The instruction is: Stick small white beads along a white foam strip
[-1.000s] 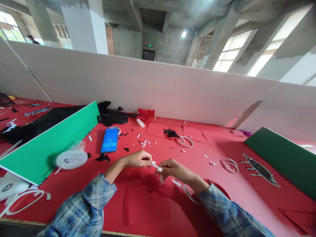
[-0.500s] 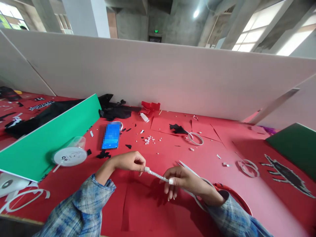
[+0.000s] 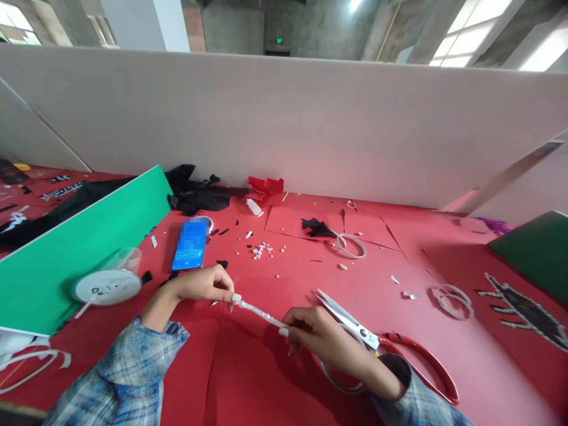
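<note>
My left hand (image 3: 203, 285) pinches one end of a thin, pale strip of small white beads (image 3: 260, 312), which may be a clear tube with beads inside. At its other end, the thumb and fingers of my right hand (image 3: 317, 338) are closed on it. Stretched between the hands, the strip slopes down to the right above the red table. Partly behind my right hand and wrist lie large scissors (image 3: 364, 335) with red handles, blades pointing away. A white loop, partly hidden, runs below the same hand. Loose white beads (image 3: 262, 251) lie scattered beyond both hands.
A phone (image 3: 190, 244), a small white bottle (image 3: 254, 207) and black scraps lie farther back. At left, a clear cup with a white lid (image 3: 107, 288) is tipped against a green board (image 3: 89, 248). White coils (image 3: 451, 302) and a spiky black cutout (image 3: 530, 307) are at right.
Both hands have shifted left in view with the strip still between them, and more of it shows. More of the scissors is uncovered. The camera view has moved slightly.
</note>
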`<state>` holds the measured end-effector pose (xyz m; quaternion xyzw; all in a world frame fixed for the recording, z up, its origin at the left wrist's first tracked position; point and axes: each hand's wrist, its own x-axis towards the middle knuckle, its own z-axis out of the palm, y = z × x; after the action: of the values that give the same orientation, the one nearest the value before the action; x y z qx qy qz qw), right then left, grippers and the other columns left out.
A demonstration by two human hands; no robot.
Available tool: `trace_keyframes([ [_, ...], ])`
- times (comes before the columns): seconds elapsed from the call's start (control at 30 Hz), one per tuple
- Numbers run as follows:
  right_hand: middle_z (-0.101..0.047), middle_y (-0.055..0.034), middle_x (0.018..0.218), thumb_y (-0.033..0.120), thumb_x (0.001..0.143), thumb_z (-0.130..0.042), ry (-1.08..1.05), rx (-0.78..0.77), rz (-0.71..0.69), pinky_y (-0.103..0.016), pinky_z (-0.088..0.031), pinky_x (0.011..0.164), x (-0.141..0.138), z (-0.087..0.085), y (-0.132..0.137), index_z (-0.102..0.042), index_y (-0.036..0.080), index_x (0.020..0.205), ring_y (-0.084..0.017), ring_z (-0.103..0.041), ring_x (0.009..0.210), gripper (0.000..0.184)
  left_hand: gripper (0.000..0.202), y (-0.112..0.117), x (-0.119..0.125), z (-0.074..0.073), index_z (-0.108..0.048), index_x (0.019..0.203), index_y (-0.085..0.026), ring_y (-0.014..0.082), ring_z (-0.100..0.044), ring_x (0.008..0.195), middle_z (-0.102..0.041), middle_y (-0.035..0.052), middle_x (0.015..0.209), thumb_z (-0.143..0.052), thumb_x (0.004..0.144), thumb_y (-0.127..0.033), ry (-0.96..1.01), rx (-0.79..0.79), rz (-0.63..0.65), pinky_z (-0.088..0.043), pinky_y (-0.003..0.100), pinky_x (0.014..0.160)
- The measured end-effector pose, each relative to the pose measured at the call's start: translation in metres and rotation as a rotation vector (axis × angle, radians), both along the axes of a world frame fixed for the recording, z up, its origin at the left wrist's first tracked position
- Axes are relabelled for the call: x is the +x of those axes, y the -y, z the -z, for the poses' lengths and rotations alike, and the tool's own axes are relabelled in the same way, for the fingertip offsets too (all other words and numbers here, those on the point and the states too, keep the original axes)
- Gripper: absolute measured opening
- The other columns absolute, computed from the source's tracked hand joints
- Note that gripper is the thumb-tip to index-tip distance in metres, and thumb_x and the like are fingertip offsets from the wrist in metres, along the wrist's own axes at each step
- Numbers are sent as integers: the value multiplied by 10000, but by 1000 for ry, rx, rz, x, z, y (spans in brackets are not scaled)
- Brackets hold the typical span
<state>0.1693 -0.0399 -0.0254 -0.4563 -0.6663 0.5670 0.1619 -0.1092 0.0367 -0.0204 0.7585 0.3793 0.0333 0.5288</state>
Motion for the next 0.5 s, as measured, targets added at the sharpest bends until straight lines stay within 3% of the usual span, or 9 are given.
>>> trace_keyframes([
  [0.2, -648, -10, 666, 412, 750, -697, -342, -273, 27, -247, -501, 636, -2, 15, -5, -623, 135, 805, -127, -655, 630, 292, 372, -3, 0, 5, -660, 670, -124, 105, -473, 511, -559, 11, 549, -573, 795, -463, -165, 56, 0, -313, 201, 489],
  [0.33, -648, -6, 615, 425, 716, -728, -392, -338, -2, -240, -508, 598, -4, 21, -6, -653, 114, 884, -115, -647, 572, 361, 327, 0, -2, 5, -576, 594, -148, 108, -455, 523, -540, -6, 555, -577, 759, -431, -310, 175, -76, -301, 206, 490],
  [0.5, -684, -54, 712, 465, 762, -669, -371, -331, -23, -246, -521, 595, -7, 16, -4, -655, 102, 788, -110, -647, 570, 363, 366, 1, -5, 0, -563, 703, -176, 118, -447, 505, -501, -27, 566, -612, 730, -538, -369, 429, -346, -275, 213, 454],
])
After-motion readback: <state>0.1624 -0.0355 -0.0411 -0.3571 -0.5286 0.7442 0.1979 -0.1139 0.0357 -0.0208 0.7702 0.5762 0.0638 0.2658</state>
